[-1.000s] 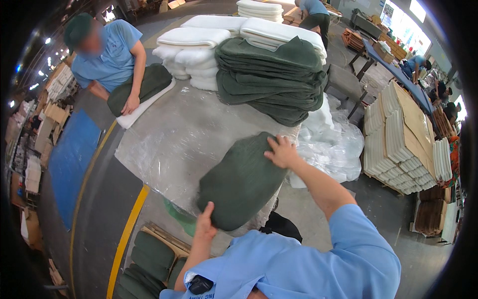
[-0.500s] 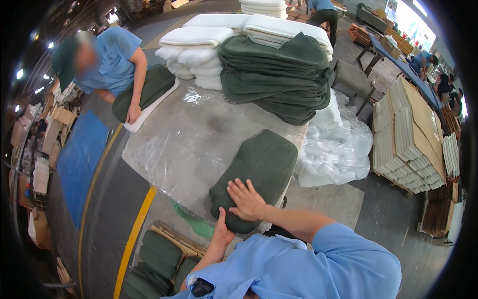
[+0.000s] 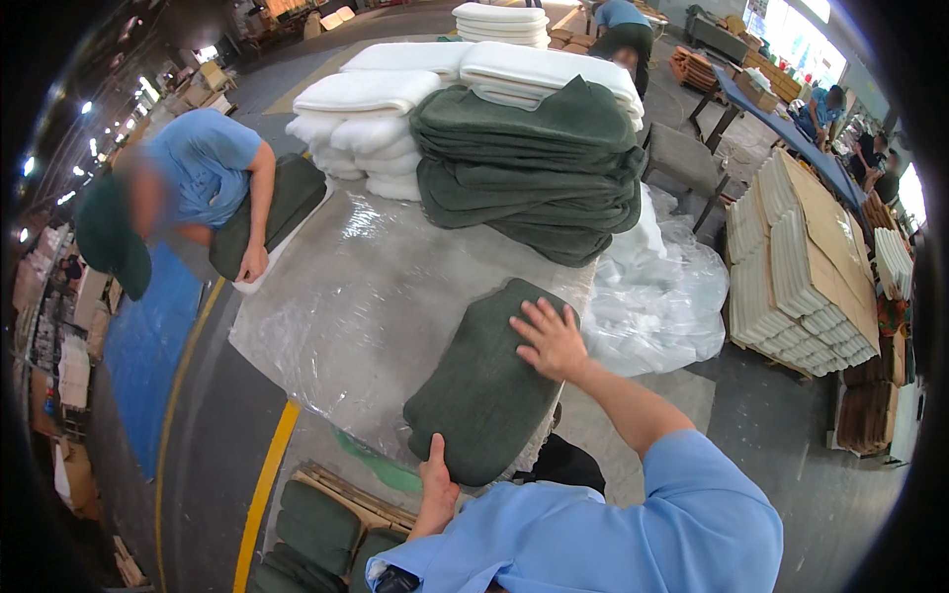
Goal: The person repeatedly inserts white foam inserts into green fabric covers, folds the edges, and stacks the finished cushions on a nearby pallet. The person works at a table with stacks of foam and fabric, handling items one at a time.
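A dark green fabric-covered cushion lies flat at the near right of the plastic-covered table. My right hand rests palm down on its far right part, fingers spread. At the cushion's near left edge is my left hand, its thumb on top; the other fingers are mostly hidden below the edge. Beyond the cushion stands a pile of dark green covers, stacked loosely. White padding slabs are piled beside and behind it.
Across the table at left, a co-worker handles another green cushion on white padding. Green cushions fill a wooden crate below my left side. Bagged white padding sits right of the table, near a chair and a tall stack of panels.
My right hand has slid away from me to the cushion's far right part. My left hand stays at the near edge. The co-worker leans lower.
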{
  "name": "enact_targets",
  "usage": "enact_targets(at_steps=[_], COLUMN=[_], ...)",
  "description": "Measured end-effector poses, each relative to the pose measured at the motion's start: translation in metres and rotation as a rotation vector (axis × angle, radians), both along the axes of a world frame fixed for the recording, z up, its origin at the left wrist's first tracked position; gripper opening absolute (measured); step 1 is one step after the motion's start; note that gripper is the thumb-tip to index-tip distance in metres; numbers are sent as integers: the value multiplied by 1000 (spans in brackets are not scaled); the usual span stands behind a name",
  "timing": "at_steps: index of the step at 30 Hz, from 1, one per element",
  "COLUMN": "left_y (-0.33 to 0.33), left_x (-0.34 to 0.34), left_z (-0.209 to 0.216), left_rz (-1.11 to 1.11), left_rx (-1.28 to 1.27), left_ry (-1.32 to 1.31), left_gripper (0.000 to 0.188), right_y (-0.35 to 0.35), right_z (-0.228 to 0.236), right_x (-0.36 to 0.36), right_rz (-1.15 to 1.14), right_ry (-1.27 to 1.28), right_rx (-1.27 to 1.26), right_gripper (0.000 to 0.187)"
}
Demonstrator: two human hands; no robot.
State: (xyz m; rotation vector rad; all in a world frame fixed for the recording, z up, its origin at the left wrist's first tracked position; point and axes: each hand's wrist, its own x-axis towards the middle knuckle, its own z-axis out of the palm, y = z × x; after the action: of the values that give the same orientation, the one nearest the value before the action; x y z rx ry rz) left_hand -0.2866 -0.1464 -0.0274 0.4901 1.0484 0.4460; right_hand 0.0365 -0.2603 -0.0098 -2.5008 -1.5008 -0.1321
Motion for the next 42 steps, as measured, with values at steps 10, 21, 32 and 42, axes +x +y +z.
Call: enact_targets(at_steps=[10,21,32,42], left_y=[44,81,148,133], left_x=[-32,-63,-70,-29], left_z=[34,91,1,14], left_rz=[-61,-466,-643,-475], left_rx=[314,76,210,565], left_ry=[46,314,658,1033], left_gripper=[85,70,63,54], right_y=[-12,-22,55,39], right_z=[19,69,13,-51], right_x=[83,20,37,63], right_rz=[-116,-525,-533,-401], right_ry=[697,1467,1410,1341], right_rx=[-105,-305,-501,-344], right_gripper=[94,110,62,62])
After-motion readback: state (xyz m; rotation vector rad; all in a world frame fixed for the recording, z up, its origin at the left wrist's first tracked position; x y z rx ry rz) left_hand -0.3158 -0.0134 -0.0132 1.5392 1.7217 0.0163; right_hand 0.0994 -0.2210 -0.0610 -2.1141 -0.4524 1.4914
